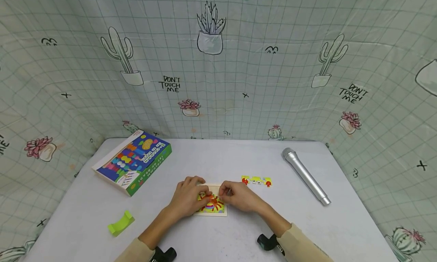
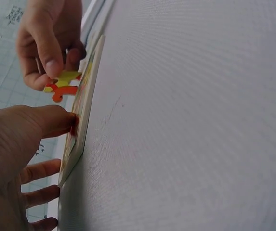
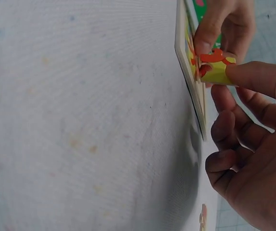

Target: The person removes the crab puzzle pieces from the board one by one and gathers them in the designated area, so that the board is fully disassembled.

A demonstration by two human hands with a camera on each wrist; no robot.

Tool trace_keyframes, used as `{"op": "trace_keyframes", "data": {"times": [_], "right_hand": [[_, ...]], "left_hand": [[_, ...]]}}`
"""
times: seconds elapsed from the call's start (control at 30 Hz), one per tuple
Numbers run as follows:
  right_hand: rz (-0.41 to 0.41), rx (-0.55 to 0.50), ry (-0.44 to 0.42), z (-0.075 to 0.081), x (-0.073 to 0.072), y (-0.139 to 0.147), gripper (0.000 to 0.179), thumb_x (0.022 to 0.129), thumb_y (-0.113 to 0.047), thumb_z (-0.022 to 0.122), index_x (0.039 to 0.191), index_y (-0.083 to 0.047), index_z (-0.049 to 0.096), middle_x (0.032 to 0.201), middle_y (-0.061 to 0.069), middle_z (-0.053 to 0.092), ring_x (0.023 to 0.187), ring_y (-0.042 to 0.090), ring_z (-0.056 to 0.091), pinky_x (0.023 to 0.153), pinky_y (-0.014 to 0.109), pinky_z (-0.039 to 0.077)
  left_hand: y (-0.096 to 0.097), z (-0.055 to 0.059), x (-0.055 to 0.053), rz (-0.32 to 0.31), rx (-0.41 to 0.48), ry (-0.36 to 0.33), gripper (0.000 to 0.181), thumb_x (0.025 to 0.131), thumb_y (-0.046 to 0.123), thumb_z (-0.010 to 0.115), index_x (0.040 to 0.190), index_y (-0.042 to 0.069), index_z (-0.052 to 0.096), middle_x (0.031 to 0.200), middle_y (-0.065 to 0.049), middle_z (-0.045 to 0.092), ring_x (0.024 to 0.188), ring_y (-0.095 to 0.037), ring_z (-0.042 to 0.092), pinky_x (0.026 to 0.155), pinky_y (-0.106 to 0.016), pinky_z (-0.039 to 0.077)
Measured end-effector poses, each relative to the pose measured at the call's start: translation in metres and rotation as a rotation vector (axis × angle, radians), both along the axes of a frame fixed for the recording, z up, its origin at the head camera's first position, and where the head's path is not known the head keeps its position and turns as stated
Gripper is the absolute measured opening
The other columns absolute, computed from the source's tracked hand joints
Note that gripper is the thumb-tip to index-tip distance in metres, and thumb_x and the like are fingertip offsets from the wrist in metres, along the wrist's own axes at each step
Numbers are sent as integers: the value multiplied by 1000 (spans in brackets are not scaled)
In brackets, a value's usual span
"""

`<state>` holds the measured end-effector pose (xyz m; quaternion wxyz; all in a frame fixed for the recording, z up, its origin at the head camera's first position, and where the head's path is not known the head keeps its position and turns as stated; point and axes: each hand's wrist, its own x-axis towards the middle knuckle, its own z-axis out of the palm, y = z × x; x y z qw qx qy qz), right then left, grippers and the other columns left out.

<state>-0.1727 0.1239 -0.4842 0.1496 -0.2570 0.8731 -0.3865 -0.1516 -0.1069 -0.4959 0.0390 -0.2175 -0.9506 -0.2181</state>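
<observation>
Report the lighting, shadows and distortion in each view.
Head view: fairly even light, a pale highlight along the silver microphone, bowed grid lines on the backdrop; left wrist view: dimmer, greyish, with fine ripple patterning across the table; right wrist view: also dull, a soft dark shadow on the table beside the puzzle board.

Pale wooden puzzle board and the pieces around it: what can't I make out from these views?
Head view: the left hand covers much of the left side of the pale wooden puzzle board.
Head view: the right hand hides the shape of the flat yellow-and-orange puzzle piece it pinches.
Left wrist view: the board's picture is unreadable, seen almost edge-on.
Head view: the flat yellow-and-red puzzle pieces are too small to tell whether they are joined.
</observation>
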Motion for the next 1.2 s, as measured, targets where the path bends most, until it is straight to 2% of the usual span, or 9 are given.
{"op": "trace_keyframes", "data": {"times": [0.23,0.5,1.0,1.2], "right_hand": [[-42,-24,29,3,0,12,5,94,-19,69,94,-22,66,84,-9,63,76,9,57,66,25,47],[-122,-48,-10,5,-2,46,6,93,-19,70,95,-16,66,86,-4,64,76,13,58,64,25,49],[-284,-4,-75,2,-1,120,11,93,-20,72,97,-10,68,85,1,66,75,16,58,63,25,48],[-349,30,-51,1,-2,136,9,92,-16,73,96,-9,69,84,0,67,75,14,59,64,24,48]], "left_hand": [[1,0,0,1,-13,1,9,89,38,75,91,29,75,125,-5,61,118,-32,51,93,-62,41],[0,-1,1,12,-15,2,7,88,37,76,91,30,77,125,-5,62,118,-32,51,94,-62,41],[-1,-1,1,3,-7,-2,7,89,35,76,94,29,78,125,-5,62,119,-33,51,95,-63,40],[0,-2,0,1,-5,2,8,89,35,76,94,29,77,125,-5,61,119,-33,51,95,-62,40]]}}
